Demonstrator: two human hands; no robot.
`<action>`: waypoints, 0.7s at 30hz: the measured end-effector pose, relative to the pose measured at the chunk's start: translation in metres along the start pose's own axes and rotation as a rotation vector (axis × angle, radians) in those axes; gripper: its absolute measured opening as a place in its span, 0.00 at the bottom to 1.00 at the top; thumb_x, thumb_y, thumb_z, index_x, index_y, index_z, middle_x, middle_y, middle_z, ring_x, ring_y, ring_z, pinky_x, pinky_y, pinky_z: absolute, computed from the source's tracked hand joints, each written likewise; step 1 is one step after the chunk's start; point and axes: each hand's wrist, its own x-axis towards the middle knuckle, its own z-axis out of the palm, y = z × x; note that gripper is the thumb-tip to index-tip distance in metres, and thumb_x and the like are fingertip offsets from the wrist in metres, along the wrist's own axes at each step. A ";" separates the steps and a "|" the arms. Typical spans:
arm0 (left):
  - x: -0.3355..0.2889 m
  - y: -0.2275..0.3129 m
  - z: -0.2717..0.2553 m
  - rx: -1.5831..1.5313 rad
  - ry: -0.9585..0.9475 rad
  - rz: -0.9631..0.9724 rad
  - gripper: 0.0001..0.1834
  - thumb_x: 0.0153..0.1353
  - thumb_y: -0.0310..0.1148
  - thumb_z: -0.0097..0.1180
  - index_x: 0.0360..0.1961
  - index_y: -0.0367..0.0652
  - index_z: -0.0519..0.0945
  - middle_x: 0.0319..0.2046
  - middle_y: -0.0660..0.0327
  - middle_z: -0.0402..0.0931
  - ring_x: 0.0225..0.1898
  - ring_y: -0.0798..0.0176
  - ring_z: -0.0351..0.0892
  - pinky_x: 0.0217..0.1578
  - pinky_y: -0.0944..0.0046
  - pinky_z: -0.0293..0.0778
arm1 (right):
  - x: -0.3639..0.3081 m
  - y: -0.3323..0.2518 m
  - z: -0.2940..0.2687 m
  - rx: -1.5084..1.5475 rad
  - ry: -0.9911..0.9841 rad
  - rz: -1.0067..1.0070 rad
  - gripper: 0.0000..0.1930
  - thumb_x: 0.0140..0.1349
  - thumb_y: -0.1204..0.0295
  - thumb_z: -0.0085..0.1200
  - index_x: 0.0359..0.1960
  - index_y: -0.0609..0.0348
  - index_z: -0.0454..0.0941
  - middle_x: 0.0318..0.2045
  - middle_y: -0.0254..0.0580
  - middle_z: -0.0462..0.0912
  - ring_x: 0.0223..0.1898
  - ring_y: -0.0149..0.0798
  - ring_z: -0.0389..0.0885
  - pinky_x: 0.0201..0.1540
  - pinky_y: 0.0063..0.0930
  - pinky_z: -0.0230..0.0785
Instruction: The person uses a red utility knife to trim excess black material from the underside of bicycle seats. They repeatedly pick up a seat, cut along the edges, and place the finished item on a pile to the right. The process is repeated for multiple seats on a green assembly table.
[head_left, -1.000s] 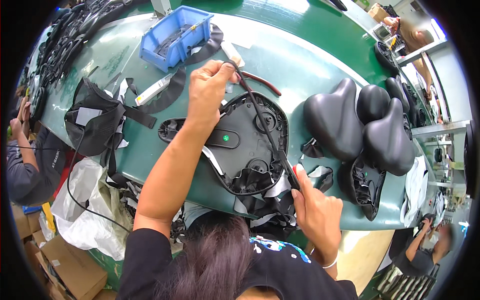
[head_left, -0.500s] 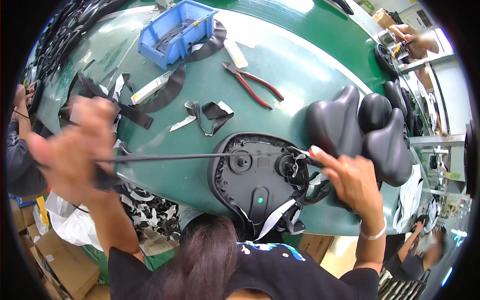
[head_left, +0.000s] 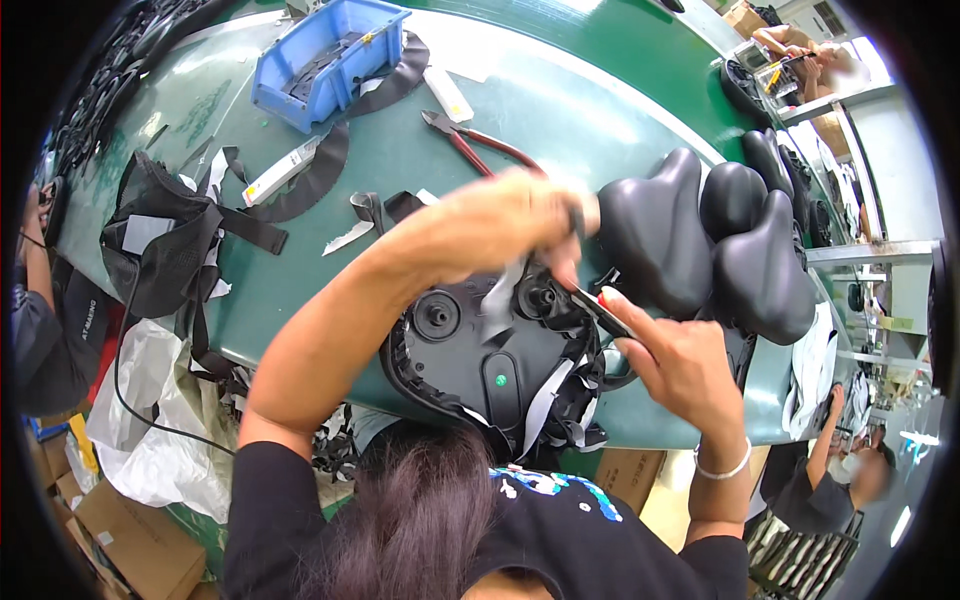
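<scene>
The step in hand seems to be trimming surplus cover from the rim of an upturned black bicycle saddle (head_left: 455, 358), which is lying at the near edge of the green table (head_left: 265, 300). The right hand (head_left: 682, 372) is gripping a slim black cutter (head_left: 612, 322), its index finger running along the handle. The left hand (head_left: 530, 225) is curling over the far rim (blur is hiding whether it is pinching anything). The next cut is probably calling for taut material and fingers clear of the blade.

Across it sweeps — the left hand (head_left: 545, 218), flung far left a moment ago, is now a blur close beside the right hand (head_left: 682, 368), above the upturned seat (head_left: 460, 358) — and covering part of the pliers (head_left: 468, 152).
</scene>
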 end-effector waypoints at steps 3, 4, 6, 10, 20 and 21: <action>0.008 0.018 -0.010 -0.516 0.509 -0.169 0.16 0.67 0.36 0.44 0.24 0.39 0.70 0.15 0.64 0.66 0.17 0.67 0.67 0.24 0.65 0.68 | -0.025 -0.022 0.014 0.081 0.033 0.115 0.27 0.60 0.66 0.55 0.62 0.49 0.67 0.13 0.41 0.72 0.13 0.45 0.72 0.19 0.38 0.59; 0.006 0.023 -0.019 -0.605 0.626 0.008 0.15 0.67 0.35 0.43 0.23 0.41 0.69 0.15 0.64 0.65 0.17 0.68 0.65 0.22 0.66 0.65 | -0.035 -0.030 0.020 0.170 0.050 0.176 0.27 0.59 0.67 0.56 0.62 0.51 0.68 0.13 0.42 0.72 0.13 0.46 0.72 0.19 0.38 0.59; 0.007 0.043 -0.019 -0.517 0.860 0.303 0.15 0.65 0.34 0.42 0.21 0.43 0.66 0.15 0.66 0.62 0.16 0.71 0.59 0.19 0.69 0.58 | -0.059 -0.045 0.036 0.367 0.172 0.301 0.24 0.61 0.69 0.55 0.60 0.54 0.70 0.17 0.46 0.78 0.13 0.40 0.75 0.18 0.34 0.61; -0.023 0.086 -0.032 0.281 1.732 0.941 0.19 0.61 0.37 0.48 0.17 0.53 0.55 0.15 0.68 0.55 0.18 0.71 0.53 0.21 0.71 0.51 | -0.072 -0.085 0.038 1.062 -0.012 0.720 0.25 0.63 0.74 0.52 0.64 0.53 0.67 0.22 0.39 0.81 0.19 0.25 0.77 0.23 0.21 0.69; -0.089 0.066 0.068 1.037 0.620 -0.226 0.16 0.53 0.42 0.65 0.28 0.40 0.79 0.29 0.57 0.76 0.37 0.54 0.74 0.45 0.54 0.65 | 0.043 -0.046 0.075 1.408 0.604 0.351 0.39 0.58 0.74 0.59 0.69 0.56 0.50 0.45 0.40 0.73 0.31 0.26 0.74 0.30 0.21 0.74; -0.083 0.060 0.086 1.122 0.442 -0.284 0.17 0.52 0.45 0.65 0.23 0.41 0.77 0.26 0.59 0.75 0.34 0.55 0.72 0.41 0.55 0.64 | 0.045 -0.045 0.068 1.420 0.644 0.315 0.36 0.61 0.74 0.56 0.68 0.53 0.51 0.44 0.39 0.74 0.27 0.25 0.74 0.25 0.21 0.73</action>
